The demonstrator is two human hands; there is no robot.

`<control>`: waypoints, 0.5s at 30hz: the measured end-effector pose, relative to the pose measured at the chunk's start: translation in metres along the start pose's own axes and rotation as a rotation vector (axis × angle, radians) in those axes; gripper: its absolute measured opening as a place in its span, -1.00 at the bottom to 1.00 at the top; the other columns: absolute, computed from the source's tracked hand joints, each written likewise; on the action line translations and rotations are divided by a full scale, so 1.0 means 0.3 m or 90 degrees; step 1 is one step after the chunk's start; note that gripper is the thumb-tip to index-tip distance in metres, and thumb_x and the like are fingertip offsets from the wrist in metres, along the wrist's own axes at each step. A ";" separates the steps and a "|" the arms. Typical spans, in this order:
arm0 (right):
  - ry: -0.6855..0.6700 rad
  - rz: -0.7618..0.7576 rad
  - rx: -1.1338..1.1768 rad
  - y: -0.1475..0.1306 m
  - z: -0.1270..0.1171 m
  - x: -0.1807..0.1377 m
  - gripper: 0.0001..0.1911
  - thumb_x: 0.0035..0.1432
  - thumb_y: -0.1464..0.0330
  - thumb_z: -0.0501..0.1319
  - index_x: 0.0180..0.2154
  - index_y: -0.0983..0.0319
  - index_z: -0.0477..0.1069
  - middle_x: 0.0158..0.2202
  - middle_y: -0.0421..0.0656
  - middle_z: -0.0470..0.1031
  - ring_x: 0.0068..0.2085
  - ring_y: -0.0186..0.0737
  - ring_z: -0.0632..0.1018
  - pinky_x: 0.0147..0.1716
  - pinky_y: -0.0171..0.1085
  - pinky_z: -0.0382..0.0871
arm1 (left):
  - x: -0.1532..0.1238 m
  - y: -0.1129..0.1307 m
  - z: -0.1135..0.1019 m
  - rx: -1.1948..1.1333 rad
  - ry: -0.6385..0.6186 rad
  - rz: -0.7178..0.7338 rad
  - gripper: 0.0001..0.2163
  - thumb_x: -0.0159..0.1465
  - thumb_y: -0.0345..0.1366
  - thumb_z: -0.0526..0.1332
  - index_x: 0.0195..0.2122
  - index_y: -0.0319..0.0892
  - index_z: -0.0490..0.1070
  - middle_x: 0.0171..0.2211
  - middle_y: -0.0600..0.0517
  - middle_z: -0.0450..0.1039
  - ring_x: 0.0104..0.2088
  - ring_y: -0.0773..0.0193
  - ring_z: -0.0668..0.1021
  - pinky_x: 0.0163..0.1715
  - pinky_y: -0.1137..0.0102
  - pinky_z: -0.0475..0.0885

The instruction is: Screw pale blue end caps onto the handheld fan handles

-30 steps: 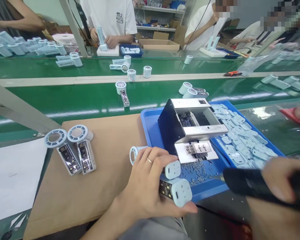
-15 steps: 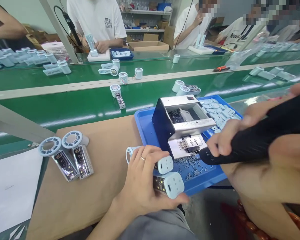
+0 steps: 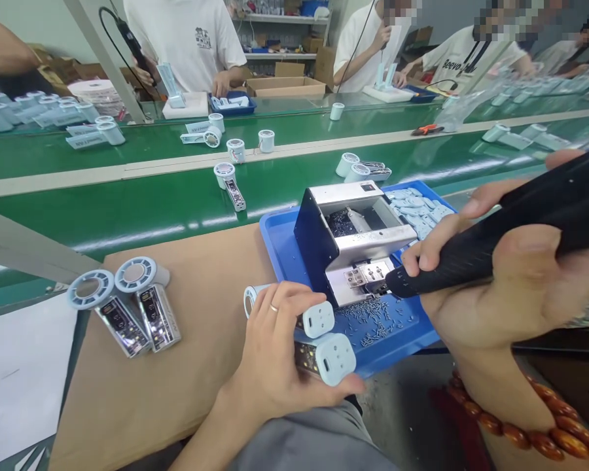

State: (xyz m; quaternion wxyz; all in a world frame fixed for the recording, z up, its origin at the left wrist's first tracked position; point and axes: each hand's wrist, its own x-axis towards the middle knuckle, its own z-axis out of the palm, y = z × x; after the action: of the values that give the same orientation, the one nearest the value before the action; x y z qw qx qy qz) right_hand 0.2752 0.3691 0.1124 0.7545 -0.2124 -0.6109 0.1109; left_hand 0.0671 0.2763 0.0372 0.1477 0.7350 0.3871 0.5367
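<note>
My left hand (image 3: pixel 267 356) wraps around two handheld fans, whose light-blue end caps (image 3: pixel 336 360) face right, each with a slot and small holes. One fan's round head (image 3: pixel 249 301) shows behind my fingers. In my right hand (image 3: pixel 500 307) is a black electric screwdriver (image 3: pixel 476 242), tilted down to the left. Its nose is at the front outlet of a metal screw feeder (image 3: pixel 368 242); whether the bit touches a screw I cannot tell. The feeder stands in a blue tray (image 3: pixel 277 239), where many loose screws (image 3: pixel 373 320) lie.
Two more fans (image 3: pixel 157 314) with exposed circuit boards lie on the brown board (image 3: pixel 211 314) at left. Behind the feeder is a tray of light-blue parts (image 3: pixel 412 206). Fan parts sit along the green conveyor (image 3: pixel 167 203). Co-workers (image 3: pixel 186 46) work across it.
My right hand has brought the screwdriver slightly left and up, to the feeder's outlet. The left hand keeps its hold on the two fans. A co-worker opposite has grasped a hanging screwdriver.
</note>
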 end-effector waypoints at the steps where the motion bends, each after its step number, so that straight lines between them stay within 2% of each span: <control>1: -0.003 -0.012 0.000 0.004 -0.001 -0.004 -0.63 0.51 0.15 0.48 0.28 -0.09 0.69 -0.12 -0.16 0.48 -0.58 -0.45 0.38 -0.78 -0.37 0.30 | 0.000 0.000 0.000 -0.001 0.001 0.000 -0.26 0.33 0.44 0.41 0.23 -0.04 0.39 -0.05 -0.09 0.58 -0.12 -0.02 0.67 -0.12 0.12 0.48; 6: -0.063 0.021 0.039 0.013 -0.027 -0.014 -0.66 0.57 0.23 0.41 0.29 -0.10 0.66 -0.11 -0.17 0.49 -0.54 -0.40 0.47 -0.75 -0.34 0.37 | 0.002 -0.001 0.000 0.011 -0.005 0.005 -0.27 0.35 0.45 0.38 0.23 -0.04 0.38 -0.04 -0.09 0.57 -0.11 -0.02 0.67 -0.12 0.12 0.48; 10: -0.083 0.046 0.064 0.017 -0.033 -0.024 -0.63 0.56 0.22 0.42 0.32 -0.07 0.63 -0.12 -0.20 0.46 -0.56 -0.42 0.45 -0.79 -0.35 0.34 | 0.005 0.000 -0.001 0.012 -0.010 0.005 -0.27 0.37 0.45 0.36 0.24 -0.05 0.37 -0.04 -0.09 0.57 -0.10 -0.01 0.67 -0.12 0.12 0.49; 15: -0.103 0.098 0.039 -0.055 -0.054 -0.010 -0.64 0.56 0.13 0.46 0.30 -0.14 0.65 -0.10 -0.21 0.44 -0.55 -0.41 0.45 -0.75 -0.31 0.42 | 0.008 0.004 0.000 0.007 -0.014 0.001 -0.27 0.34 0.43 0.41 0.23 -0.04 0.39 -0.05 -0.08 0.57 -0.13 0.00 0.67 -0.13 0.13 0.48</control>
State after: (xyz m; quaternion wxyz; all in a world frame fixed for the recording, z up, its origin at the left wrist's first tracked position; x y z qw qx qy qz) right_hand 0.2886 0.3503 0.1148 0.6981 -0.2259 -0.6480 0.2043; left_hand 0.0680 0.2773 0.0396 0.1475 0.7419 0.3874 0.5270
